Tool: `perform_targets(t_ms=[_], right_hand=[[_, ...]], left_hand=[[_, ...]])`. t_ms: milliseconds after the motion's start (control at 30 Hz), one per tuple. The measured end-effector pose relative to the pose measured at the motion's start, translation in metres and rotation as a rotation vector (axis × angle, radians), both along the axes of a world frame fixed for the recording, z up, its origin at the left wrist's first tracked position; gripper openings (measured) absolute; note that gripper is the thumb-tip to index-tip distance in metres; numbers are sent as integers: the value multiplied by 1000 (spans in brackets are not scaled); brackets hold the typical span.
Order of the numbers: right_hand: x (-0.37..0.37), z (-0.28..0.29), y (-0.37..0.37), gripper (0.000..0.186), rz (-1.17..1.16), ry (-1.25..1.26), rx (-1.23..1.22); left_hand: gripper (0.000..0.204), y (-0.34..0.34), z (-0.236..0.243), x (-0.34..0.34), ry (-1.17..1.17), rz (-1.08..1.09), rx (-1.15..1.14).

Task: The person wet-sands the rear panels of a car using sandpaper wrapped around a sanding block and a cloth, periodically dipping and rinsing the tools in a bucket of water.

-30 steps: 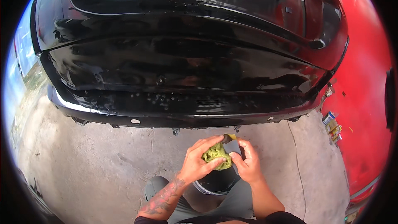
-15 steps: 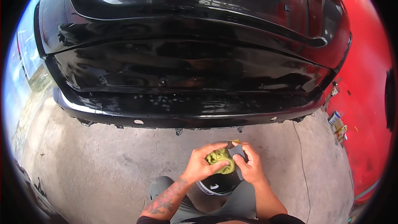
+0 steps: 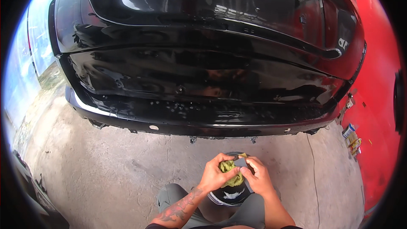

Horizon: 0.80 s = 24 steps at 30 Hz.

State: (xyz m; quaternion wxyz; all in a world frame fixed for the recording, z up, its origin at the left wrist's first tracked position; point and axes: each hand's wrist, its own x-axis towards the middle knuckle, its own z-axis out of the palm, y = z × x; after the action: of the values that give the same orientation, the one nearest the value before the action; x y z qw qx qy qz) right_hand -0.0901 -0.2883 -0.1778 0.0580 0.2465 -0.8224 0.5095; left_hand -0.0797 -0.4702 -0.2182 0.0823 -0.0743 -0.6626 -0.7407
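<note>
The cloth point(image 3: 227, 167), likely soft and light, is clasped in the curled left hand point(image 3: 214, 175); the sheet point(image 3: 241, 162), seemingly thin, best held edgewise, is pinched by the right hand point(image 3: 259, 178).

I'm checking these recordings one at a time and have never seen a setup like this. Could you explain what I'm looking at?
There is no machine here: the grip is a person's two bare hands. The view comes from the left one of two fisheye cameras worn on the head, looking down, so straight edges bend near the rim.

The left hand holds a crumpled green cloth. The right hand pinches a thin grey sheet close beside it. Below both is a dark bucket, between the person's knees.

Ahead is a glossy black car body with water-like spots low on it. A thin cable lies on the concrete floor, and small packages sit near a red surface at right.
</note>
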Motion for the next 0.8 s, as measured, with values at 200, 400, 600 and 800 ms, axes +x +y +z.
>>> perform_targets(t_ms=[200, 400, 600, 800], right_hand=[[4, 7, -2, 41, -1, 34, 65], [3, 8, -1, 50, 46, 49, 66], [5, 6, 0, 48, 35, 32, 79], [4, 5, 1, 41, -16, -2, 104]], left_hand=[[36, -6, -2, 1, -2, -14, 50], [31, -10, -3, 0, -24, -52, 95], [30, -11, -9, -1, -54, -67, 103], [33, -13, -4, -2, -64, -117, 77]])
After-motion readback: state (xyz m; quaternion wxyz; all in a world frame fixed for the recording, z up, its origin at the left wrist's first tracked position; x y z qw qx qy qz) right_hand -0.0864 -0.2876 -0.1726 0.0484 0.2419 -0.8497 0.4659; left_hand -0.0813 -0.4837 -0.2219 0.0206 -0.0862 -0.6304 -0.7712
